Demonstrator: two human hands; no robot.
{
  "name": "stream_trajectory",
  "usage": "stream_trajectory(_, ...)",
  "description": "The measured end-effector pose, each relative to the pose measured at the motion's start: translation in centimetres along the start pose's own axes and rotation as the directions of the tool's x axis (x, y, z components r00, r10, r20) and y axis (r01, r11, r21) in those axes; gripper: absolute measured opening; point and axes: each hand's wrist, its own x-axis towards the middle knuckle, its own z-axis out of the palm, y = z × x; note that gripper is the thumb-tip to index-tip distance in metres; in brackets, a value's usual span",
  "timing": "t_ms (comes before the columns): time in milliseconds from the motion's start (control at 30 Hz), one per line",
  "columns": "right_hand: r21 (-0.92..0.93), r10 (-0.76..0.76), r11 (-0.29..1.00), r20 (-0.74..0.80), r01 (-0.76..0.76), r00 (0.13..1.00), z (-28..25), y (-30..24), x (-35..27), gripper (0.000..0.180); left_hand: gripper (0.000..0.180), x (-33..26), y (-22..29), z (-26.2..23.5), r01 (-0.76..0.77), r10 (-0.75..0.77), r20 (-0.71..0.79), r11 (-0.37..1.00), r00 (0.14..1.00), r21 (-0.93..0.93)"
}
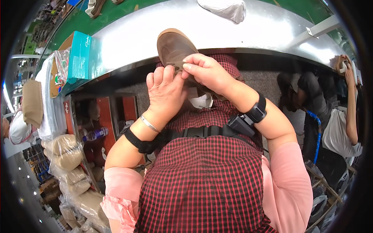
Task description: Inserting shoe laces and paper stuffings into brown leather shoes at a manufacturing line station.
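I hold a brown suede shoe (173,46) upright in front of my chest, its toe pointing up over the edge of the metal work surface (217,31). My left hand (165,87) grips the shoe's side from the left. My right hand (208,72) pinches the shoe's upper edge with thumb and forefinger. A white piece (202,101), perhaps paper stuffing, shows under my right hand. Both wrists wear black straps, and the left also has a thin silver bangle.
A teal shoe box (79,56) with plastic bags stands at the left end of the metal surface. A white bag (227,9) lies at its far side. Bagged beige shoes (66,155) pile at lower left. Another person (342,116) sits at right.
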Motion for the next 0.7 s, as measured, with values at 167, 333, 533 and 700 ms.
stream_trajectory(167, 0.013, 0.066, 0.998, -0.01, -0.066, 0.998, -0.5, 0.2, 0.1, 0.02, 0.028, 0.1, -0.3, -0.6, -0.062, -0.001, 0.369, 0.986, 0.929, 0.157)
stream_trajectory(333, -0.163, 0.038, 0.986, -0.04, -0.044, 0.998, -1.3, -0.4, -0.7, 0.019, 0.024, 0.7, -1.5, -0.1, 0.128, -0.146, 0.691, 0.989, 0.708, 0.077)
stream_trajectory(533, -0.278, -0.062, 0.958, 0.026, 0.067, 0.998, -0.9, -1.0, -0.2, 0.019, 0.021, 1.2, -2.7, -0.3, 0.362, -0.104, 0.695, 0.902, 0.712, -0.236)
stream_trajectory(700, -0.558, -0.231, 0.767, 0.221, 0.317, 0.948, -0.3, -0.9, 1.0, 0.02, 0.021, 0.4, -2.6, -0.1, 0.575, -0.084, 0.62, 0.486, 0.781, -0.659)
